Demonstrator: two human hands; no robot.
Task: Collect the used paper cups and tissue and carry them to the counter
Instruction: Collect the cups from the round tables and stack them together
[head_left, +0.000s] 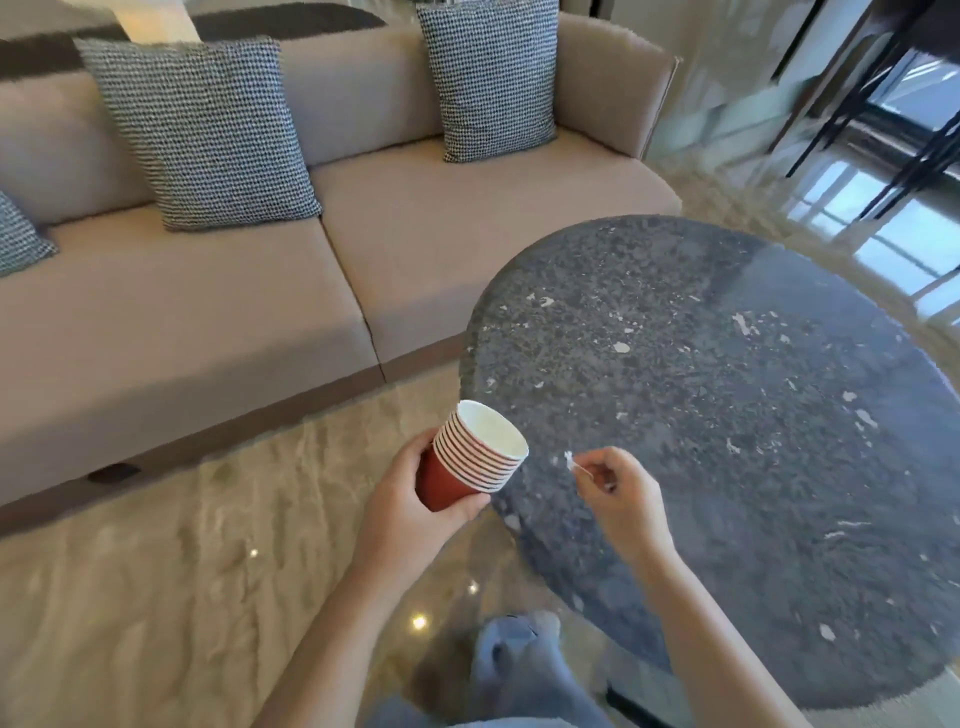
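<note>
My left hand grips a stack of several nested red paper cups with white insides, tilted so the mouth faces up and right. The stack hangs just off the left edge of the round dark speckled stone table. My right hand is over the table's near-left part, its fingers curled, pinching a tiny white scrap of tissue between thumb and forefinger. The scrap sits a short way to the right of the top cup's rim.
A beige sofa with houndstooth cushions runs along the left and back. Glossy beige marble floor lies between sofa and table. My legs in blue trousers show below. Dark chair legs stand at the far right.
</note>
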